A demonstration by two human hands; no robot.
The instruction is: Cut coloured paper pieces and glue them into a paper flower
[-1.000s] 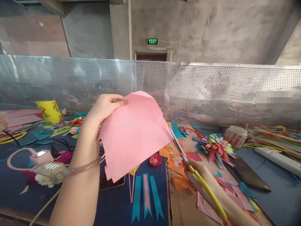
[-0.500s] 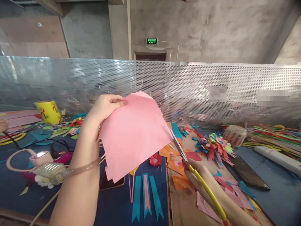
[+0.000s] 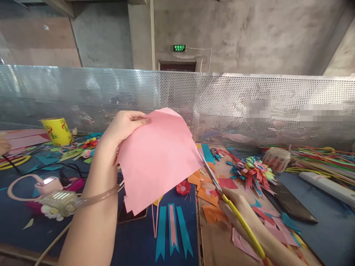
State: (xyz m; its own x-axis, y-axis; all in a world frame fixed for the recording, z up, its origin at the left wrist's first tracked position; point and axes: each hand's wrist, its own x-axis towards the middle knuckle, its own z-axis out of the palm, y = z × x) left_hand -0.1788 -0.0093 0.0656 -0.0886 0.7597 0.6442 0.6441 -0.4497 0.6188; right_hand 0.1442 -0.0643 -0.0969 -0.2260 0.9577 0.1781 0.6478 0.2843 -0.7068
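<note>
My left hand (image 3: 128,127) is closed on the upper left edge of a pink sheet of paper (image 3: 161,159), holding it up above the table, thumb on the near face. The sheet has notched edges at its lower left and right. My right hand (image 3: 235,205) grips yellow-handled scissors (image 3: 212,175), with the handles partly in front of the fingers. The scissor blades meet the sheet's right corner. Below the sheet lie blue ribbon-shaped paper strips (image 3: 161,232), one strip with a pink layer (image 3: 173,229), and a red paper flower (image 3: 183,187).
A multicoloured paper flower (image 3: 256,171), a dark phone (image 3: 295,203) and a white power strip (image 3: 327,186) lie at right. Orange paper scraps (image 3: 213,214) cover the brown board. On the left are a yellow tape roll (image 3: 57,132), a pink charger (image 3: 49,186) and another person's hand (image 3: 3,146).
Almost nothing differs. The scissor blades have shifted very slightly at the sheet's right corner, and the other person's hand at far left has moved a little.
</note>
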